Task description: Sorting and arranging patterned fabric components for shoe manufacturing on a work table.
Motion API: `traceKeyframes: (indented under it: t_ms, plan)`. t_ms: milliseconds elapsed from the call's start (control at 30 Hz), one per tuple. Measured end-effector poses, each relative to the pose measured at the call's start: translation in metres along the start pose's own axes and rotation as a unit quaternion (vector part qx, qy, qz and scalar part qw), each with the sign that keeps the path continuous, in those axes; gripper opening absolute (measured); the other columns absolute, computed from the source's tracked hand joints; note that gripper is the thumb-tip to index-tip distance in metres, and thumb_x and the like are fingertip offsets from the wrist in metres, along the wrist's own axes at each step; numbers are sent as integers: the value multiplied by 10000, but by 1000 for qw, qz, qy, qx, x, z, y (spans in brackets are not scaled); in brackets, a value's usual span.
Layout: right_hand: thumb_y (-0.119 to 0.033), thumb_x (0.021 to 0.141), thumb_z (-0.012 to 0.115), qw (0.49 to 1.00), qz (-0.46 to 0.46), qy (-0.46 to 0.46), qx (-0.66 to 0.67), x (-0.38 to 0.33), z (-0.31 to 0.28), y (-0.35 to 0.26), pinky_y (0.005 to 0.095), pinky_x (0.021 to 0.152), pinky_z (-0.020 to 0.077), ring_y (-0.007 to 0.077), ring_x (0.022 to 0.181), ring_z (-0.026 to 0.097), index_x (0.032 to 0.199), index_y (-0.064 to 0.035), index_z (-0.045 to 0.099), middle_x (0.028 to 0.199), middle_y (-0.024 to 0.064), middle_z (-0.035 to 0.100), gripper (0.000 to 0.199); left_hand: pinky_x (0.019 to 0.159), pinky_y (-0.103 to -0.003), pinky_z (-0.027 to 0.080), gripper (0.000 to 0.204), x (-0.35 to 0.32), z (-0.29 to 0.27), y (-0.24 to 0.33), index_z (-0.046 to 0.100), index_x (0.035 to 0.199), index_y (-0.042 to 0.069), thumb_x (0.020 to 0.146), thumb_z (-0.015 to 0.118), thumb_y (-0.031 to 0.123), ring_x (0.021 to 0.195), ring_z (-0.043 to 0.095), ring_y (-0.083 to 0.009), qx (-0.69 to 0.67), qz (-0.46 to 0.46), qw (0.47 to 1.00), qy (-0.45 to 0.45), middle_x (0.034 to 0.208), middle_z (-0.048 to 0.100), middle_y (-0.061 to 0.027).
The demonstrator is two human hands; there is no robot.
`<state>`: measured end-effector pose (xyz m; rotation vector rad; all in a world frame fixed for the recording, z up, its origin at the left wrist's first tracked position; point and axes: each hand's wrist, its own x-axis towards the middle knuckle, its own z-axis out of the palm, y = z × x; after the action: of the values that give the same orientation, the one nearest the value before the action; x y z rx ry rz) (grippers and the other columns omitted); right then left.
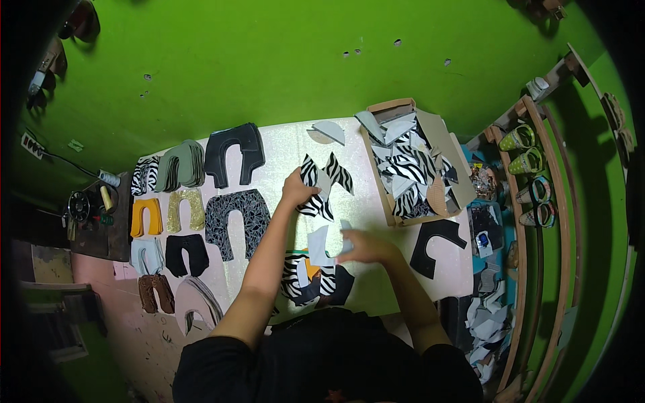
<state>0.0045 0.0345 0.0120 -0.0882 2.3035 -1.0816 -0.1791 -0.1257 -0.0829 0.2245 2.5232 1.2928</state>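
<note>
My left hand (300, 188) is closed on the edge of a zebra-print cut piece (314, 205) at the middle of the table. A second zebra-print piece (340, 174) lies just right of it, with a pale backing between them. Closer to my body, my right hand (366, 246) is slightly blurred, its fingers around a pale grey piece (347, 240). Beside those fingers is a white piece with a curved edge (320, 246), over a small pile of zebra-print (291, 277), orange and black pieces. The lower part of that pile is partly hidden.
Stacks of U-shaped pieces, including black (250, 153), green (181, 164) and yellow (154, 217), cover the table's left side. A cardboard box (449, 160) of scraps stands at the back right. One black piece (430, 253) lies right. A wooden rack (552, 201) holds sandals.
</note>
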Motion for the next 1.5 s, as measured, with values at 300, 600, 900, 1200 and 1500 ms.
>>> traceKeyframes:
  t_ms: [300, 600, 900, 1200, 1500]
  plan:
    - [-140, 784, 562, 890, -59, 452, 3, 156, -67, 51, 359, 876, 403, 345, 994, 507, 1105, 55, 496, 1095, 231, 486, 381, 735, -298, 489, 430, 15, -26, 12, 503, 974, -11, 610, 731, -4, 799, 607, -189, -262, -29, 964, -18, 893, 618, -112]
    - [-288, 666, 711, 911, 107, 373, -137, 232, -111, 25, 417, 943, 320, 329, 1129, 370, 1246, -29, 374, 1210, 163, 387, 719, 803, -331, 457, 579, -20, 8, 16, 485, 1012, -49, 575, 761, 212, 875, 598, -300, -70, -10, 996, -62, 969, 599, -204]
    - [-339, 581, 748, 938, 144, 279, -148, 232, -122, 32, 436, 871, 379, 333, 1055, 452, 1059, 0, 510, 1069, 188, 510, 632, 758, -429, 452, 633, -38, 34, 69, 434, 1025, 3, 575, 782, 279, 914, 516, -372, 211, -49, 976, 5, 985, 473, -204]
    - [-297, 546, 770, 973, 46, 222, -34, 202, -123, 45, 365, 768, 449, 344, 893, 583, 958, 79, 552, 921, 253, 594, 599, 736, -428, 454, 667, -35, 48, 64, 405, 1025, 60, 538, 801, 285, 836, 585, -343, 253, -93, 963, -32, 842, 600, -179]
    - [-384, 646, 716, 971, 49, 235, -12, 185, -114, 52, 350, 794, 441, 347, 929, 564, 1013, 125, 477, 991, 296, 553, 672, 742, -379, 484, 461, -40, -12, 51, 527, 958, 16, 564, 704, 177, 830, 611, -325, 146, -73, 986, -19, 875, 626, -187]
